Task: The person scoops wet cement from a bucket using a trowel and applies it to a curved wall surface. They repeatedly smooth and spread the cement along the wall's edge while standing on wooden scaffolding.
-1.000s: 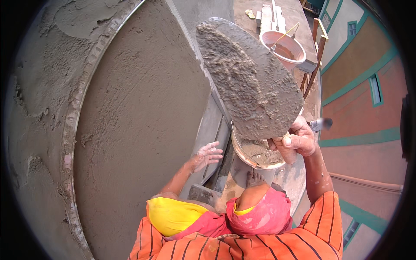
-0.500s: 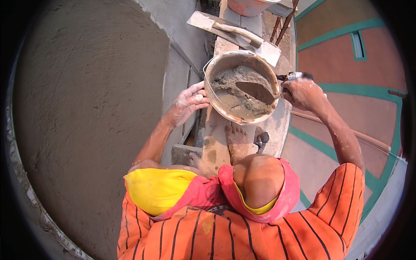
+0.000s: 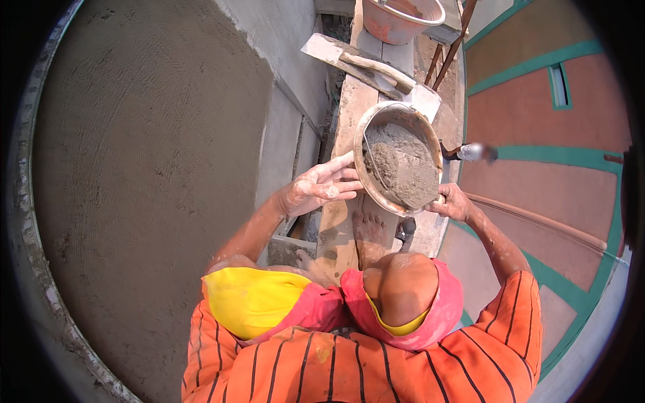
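Observation:
A round bucket (image 3: 363,176) of wet grey mortar (image 3: 396,164) stands in front of me on a plank platform, its wire handle lying across the opening. My left hand (image 3: 321,186) is open, with stretched fingers touching the bucket's left side. At the lower right rim, my right hand (image 3: 455,203) is closed round a trowel handle (image 3: 439,199). The trowel's blade is inside the bucket and appears hidden under a heap of mortar. Beyond the bucket lies a long plastering float (image 3: 366,66) with a wooden handle.
A reddish basin (image 3: 393,27) stands farther along the planks (image 3: 336,228). To the left is a broad wet-plastered wall surface (image 3: 154,168). Rusty bars (image 3: 451,50) rise at the far right. Below the platform's right edge, a person (image 3: 472,152) is on the ground. My bare foot (image 3: 371,232) rests near the bucket.
My right hand has come nearer, down the bucket's right rim. The trowel blade, bare before, no longer shows; mortar is heaped there. My left hand stays against the bucket's side.

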The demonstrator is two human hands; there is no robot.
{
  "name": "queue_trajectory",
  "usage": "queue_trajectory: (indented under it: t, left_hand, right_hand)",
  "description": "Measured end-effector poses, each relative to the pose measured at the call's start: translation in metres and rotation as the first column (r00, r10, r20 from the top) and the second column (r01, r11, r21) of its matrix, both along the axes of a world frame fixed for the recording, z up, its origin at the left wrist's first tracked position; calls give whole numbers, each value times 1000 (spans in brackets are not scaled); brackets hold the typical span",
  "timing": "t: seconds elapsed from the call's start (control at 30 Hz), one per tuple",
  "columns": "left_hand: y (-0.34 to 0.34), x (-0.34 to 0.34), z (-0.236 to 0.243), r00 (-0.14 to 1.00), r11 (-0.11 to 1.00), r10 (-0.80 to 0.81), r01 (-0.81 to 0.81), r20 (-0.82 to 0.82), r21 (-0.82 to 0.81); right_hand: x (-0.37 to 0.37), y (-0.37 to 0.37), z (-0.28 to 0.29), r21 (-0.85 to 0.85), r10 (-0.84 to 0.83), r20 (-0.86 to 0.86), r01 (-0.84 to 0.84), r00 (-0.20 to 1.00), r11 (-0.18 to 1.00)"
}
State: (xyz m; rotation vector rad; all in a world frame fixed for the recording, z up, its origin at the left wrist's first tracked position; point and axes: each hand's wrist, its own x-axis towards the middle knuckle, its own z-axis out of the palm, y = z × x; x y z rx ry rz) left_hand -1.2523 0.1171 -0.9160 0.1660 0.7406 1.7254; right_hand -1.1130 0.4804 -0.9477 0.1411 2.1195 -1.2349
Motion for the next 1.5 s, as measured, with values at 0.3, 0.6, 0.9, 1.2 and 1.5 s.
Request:
queue_trajectory:
  t: [0.3, 0.6, 0.9, 1.2, 1.5]
  left_hand:
    - [-40, 1, -26, 995, 995, 95, -95, -21, -29]
    - [-86, 14, -61, 990, 991, 134, -135, -37, -15]
    - [-113, 36, -53, 967, 955, 226, -243, -116, -168]
    - [-114, 38, -38, 959, 949, 276, -283, -68, -135]
    - [-110, 34, -34, 960, 942, 266, -279, -89, -187]
  right_hand:
    - [-37, -52, 44, -4, -110, -261, 113, 959, 994]
    - [-166, -202, 148, -766, -319, -317, -42, 893, 642]
    - [-262, -276, 328, -513, -492, -790, 47, 367, 857]
    - [-294, -363, 376, -207, -259, -929, 208, 264, 956]
    - [-267, -360, 380, -238, -242, -964, 47, 113, 970]
